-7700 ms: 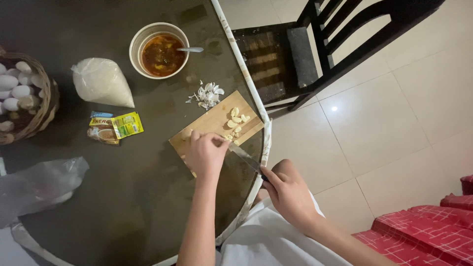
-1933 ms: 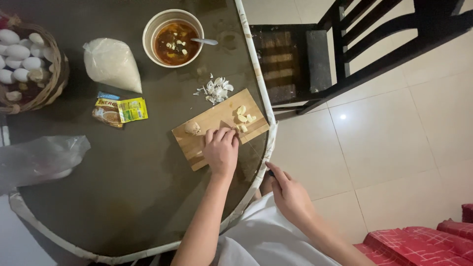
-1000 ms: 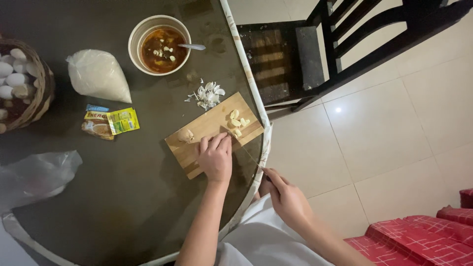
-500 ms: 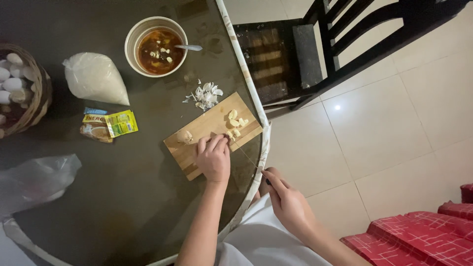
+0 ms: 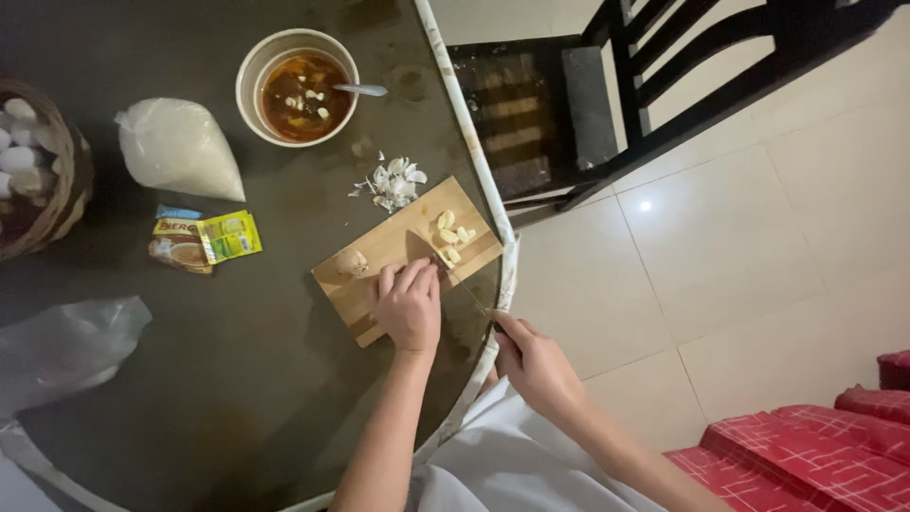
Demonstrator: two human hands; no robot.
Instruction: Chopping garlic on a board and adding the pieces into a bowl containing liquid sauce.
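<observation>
- left hand (image 5: 408,305): curled knuckles-down on the pale wooden cutting board (image 5: 379,254), pinning a piece hidden beneath the fingers.
- right hand (image 5: 534,363): wrapped around the dark handle of a thin knife (image 5: 453,281), blade angled in toward the left fingertips.
- peeled garlic cloves (image 5: 449,237) at the board's far end; papery skins (image 5: 391,181) just beyond.
- round bowl (image 5: 297,85) of reddish sauce on the dark glassy table (image 5: 237,379).

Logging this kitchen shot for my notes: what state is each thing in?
Left hand: pressed down on the cutting board.
Right hand: closed on the knife.
Garlic pieces: peeled, cut.
Garlic bulb: whole.
Bowl: holding sauce, spoon in it.
Chair: unoccupied.
</observation>
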